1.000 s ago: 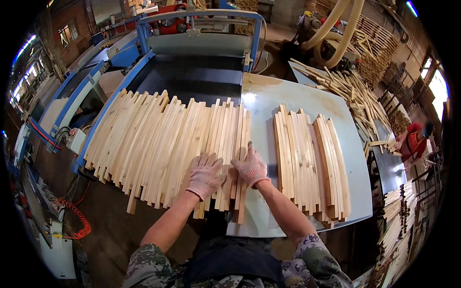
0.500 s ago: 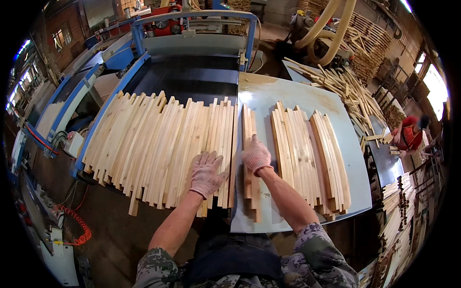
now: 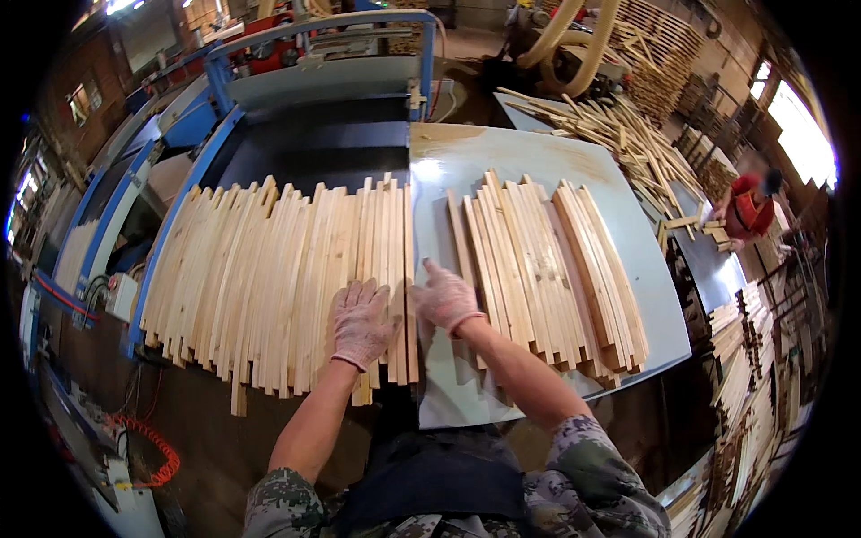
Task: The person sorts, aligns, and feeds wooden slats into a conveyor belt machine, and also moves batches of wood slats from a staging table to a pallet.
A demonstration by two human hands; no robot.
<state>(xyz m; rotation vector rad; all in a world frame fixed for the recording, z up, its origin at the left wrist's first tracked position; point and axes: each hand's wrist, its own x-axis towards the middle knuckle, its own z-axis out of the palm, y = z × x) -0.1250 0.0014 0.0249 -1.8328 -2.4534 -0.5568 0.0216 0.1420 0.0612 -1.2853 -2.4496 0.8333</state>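
Note:
A wide row of pale wooden strips lies side by side on the dark machine bed. My left hand, in a dusty knit glove, rests flat on the strips near the row's right side, fingers spread. Beside the row's right edge is my gloved right hand, its fingers pointing left toward the outermost strip. Its fingers are partly extended and grip no visible strip; whether they touch that strip I cannot tell. Right of it, more loose strips and a thicker bundle of strips lie on the grey side table.
A blue machine frame spans the far end of the bed. Loose offcuts are heaped behind the table, near thick hoses. At the right, a person in red handles wood pieces. A coiled red hose hangs lower left.
My right hand has moved left from the side table's left strips to the row's edge. Some of those strips now appear against the row. My left hand stays flat on the row; the view has shifted.

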